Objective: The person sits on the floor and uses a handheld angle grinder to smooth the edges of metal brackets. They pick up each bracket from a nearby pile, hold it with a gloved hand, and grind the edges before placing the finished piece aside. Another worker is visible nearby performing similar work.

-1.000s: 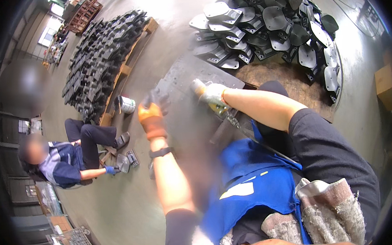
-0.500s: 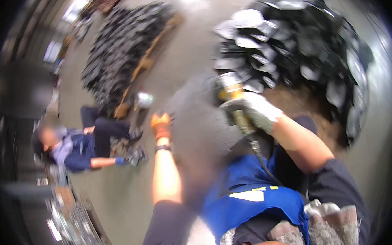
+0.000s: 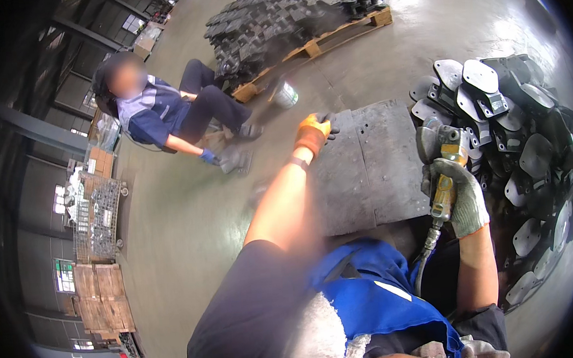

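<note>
My right hand (image 3: 465,197), in a pale knit glove, is wrapped round a yellow power grinder (image 3: 444,195). A hose (image 3: 428,246) runs from its lower end toward my lap. The tool's head is up, beside the right edge of a flat dark board (image 3: 340,192) with small holes. My left hand (image 3: 314,134), in an orange glove with dark fingertips, is at the board's far left corner. Its fingers are a little apart and nothing shows in them. A heap of dark metal brackets (image 3: 485,94) with rounded plates lies right of the grinder.
Further off, a wooden pallet (image 3: 311,48) bears many stacked metal parts (image 3: 277,28). A white pail (image 3: 286,95) stands before it. A seated co-worker (image 3: 171,114) is at the left. Along the left side are a wire cage cart (image 3: 98,217) and wooden crates (image 3: 100,298).
The view has swung left, so things sit further right in the picture. My right hand still grips the grinder. My left hand is now at the board's corner.
</note>
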A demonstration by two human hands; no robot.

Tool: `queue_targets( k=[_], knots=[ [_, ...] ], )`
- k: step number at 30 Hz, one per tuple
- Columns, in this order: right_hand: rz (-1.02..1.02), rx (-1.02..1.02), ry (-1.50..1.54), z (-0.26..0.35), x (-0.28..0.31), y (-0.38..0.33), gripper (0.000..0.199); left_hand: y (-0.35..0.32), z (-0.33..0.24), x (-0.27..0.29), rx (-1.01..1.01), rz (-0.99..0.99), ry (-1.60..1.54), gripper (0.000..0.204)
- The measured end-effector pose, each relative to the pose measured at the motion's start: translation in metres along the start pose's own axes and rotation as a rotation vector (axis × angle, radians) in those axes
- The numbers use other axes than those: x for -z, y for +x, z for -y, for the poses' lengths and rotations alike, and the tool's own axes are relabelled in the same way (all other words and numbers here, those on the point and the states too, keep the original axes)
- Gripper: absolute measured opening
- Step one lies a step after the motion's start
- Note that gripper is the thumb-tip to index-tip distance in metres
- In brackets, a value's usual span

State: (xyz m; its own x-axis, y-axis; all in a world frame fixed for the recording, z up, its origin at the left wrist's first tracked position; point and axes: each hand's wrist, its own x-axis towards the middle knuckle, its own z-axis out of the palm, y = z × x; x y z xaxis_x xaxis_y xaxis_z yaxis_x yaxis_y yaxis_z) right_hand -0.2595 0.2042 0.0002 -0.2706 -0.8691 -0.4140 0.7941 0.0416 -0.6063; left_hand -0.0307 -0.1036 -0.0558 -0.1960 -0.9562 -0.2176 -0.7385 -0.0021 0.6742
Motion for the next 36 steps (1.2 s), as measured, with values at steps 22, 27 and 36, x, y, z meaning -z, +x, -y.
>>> queue_targets(
  k=[22,27,36],
  knots=[
    [-0.413,0.531,0.007,0.066,0.054,-0.106,0.037,0.145,-0.155,-0.173,-0.158,0.615,-0.829,0.086],
    [-0.509,0.495,0.078,0.073,0.07,-0.117,0.041,0.127,-0.239,-0.22,-0.06,0.552,-0.66,0.064],
    [-0.647,0.479,0.033,0.079,0.086,-0.125,0.043,0.123,-0.323,-0.332,0.019,0.816,-0.354,0.083]
  ],
)
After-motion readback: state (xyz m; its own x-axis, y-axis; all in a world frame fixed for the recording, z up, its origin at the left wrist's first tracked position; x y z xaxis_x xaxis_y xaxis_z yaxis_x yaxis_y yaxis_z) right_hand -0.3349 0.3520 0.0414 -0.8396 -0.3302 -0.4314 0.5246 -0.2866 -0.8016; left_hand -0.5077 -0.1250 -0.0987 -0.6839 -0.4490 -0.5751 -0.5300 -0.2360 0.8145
